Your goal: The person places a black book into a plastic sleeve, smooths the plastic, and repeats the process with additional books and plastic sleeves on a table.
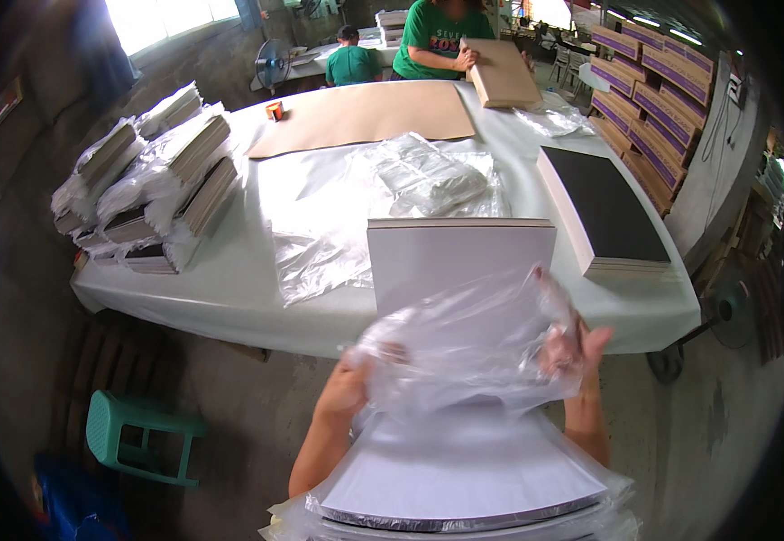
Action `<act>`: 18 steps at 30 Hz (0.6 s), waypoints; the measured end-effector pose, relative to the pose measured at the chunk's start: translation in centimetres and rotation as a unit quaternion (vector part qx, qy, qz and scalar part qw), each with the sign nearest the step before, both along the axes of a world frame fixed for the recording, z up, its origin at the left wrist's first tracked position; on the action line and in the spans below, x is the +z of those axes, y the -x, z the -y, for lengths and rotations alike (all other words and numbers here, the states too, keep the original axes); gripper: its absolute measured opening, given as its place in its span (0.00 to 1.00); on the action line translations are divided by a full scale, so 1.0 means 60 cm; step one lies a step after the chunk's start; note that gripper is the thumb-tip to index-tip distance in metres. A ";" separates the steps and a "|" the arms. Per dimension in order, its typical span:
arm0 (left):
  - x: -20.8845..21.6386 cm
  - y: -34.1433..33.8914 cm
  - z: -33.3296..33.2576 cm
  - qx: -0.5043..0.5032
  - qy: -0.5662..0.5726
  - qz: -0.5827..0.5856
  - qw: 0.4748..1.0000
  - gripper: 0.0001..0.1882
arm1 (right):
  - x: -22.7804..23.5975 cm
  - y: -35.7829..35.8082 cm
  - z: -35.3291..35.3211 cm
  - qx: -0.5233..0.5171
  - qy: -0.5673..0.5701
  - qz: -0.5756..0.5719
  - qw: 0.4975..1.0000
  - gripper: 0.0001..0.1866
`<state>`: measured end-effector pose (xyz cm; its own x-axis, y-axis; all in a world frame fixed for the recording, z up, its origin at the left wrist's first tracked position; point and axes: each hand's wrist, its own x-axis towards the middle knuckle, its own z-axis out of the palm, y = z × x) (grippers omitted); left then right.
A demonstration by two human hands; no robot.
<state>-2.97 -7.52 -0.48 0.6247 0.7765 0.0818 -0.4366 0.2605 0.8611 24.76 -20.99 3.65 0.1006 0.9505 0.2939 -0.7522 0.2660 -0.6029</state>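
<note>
A clear plastic bag is stretched between my hands, blurred by motion. My left hand grips its left side with curled fingers. My right hand is spread at the other side, its fingers stretched up under the film and the thumb apart. Just beyond the bag, a white-faced block of boards stands at the table's near edge, its lower part behind the film. Close to my body lies a stack of white boards with grey edges, plastic film around its sides.
Loose clear bags lie on the white-covered table. Plastic-wrapped stacks are at left, black-topped boards at right, brown sheet behind. A co-worker holds a brown board stack. A green stool stands lower left.
</note>
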 end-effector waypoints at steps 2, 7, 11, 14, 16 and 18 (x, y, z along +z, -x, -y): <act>0.016 0.007 -0.012 0.052 -0.001 0.043 0.998 0.19 | 0.019 -0.004 0.010 0.056 0.054 0.202 0.976 0.33; 0.014 -0.011 -0.026 -0.091 -0.039 0.284 0.954 0.32 | -0.007 0.029 0.001 0.075 0.209 0.408 0.886 0.23; 0.055 -0.035 0.003 -0.199 -0.094 0.358 0.908 0.31 | -0.008 0.042 -0.016 -0.048 0.246 0.396 0.883 0.13; 0.071 -0.035 0.023 -0.274 -0.135 0.311 0.900 0.29 | -0.044 0.010 -0.039 -0.253 0.191 0.384 0.867 0.10; 0.076 -0.031 0.028 -0.321 -0.165 0.257 0.897 0.27 | -0.019 -0.001 -0.042 -0.432 0.153 0.519 0.721 0.11; 0.090 -0.013 0.039 -0.336 -0.207 0.179 0.901 0.26 | 0.016 -0.004 -0.052 -0.552 0.100 0.583 0.588 0.12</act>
